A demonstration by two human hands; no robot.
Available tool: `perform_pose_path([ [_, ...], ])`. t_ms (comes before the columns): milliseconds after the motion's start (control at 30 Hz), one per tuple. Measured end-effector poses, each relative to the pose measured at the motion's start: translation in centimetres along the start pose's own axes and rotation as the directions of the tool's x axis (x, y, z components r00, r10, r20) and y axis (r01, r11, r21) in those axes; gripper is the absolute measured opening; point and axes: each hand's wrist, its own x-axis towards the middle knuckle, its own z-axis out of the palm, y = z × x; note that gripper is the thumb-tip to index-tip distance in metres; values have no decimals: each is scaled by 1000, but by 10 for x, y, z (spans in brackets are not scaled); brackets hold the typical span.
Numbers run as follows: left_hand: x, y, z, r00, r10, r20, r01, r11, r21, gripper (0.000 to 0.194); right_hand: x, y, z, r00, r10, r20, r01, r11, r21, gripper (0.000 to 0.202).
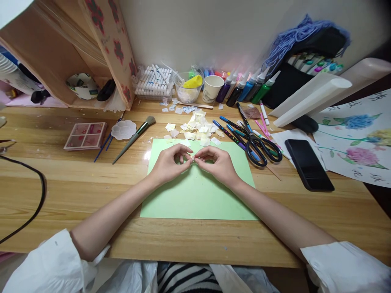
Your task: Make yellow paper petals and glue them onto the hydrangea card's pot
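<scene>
Over a sheet of light green paper (198, 199), my left hand (171, 162) and my right hand (216, 162) meet fingertip to fingertip. Both pinch a tiny pale piece (192, 159) between thumbs and fingers; it looks like a scrap of paper, mostly covered by the fingertips. Just beyond the hands, a loose pile of torn cream and yellowish paper scraps (198, 124) lies at the sheet's far edge, some of it overlapping the green.
Black-handled scissors (258, 150) lie among several pens right of the sheet, beside a phone (309, 165). To the left are a large brush (134, 138), a flower-shaped palette (124, 129) and a pink case (85, 135). Behind stand a paper cup (213, 88) and paint bottles (244, 90).
</scene>
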Motion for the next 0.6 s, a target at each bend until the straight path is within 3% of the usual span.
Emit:
perform_pose_path([
  [600, 0, -1, 0, 1000, 21, 1, -21, 1000, 1, 22, 1, 2, 1, 1000, 4, -20, -4, 1000, 8, 17],
])
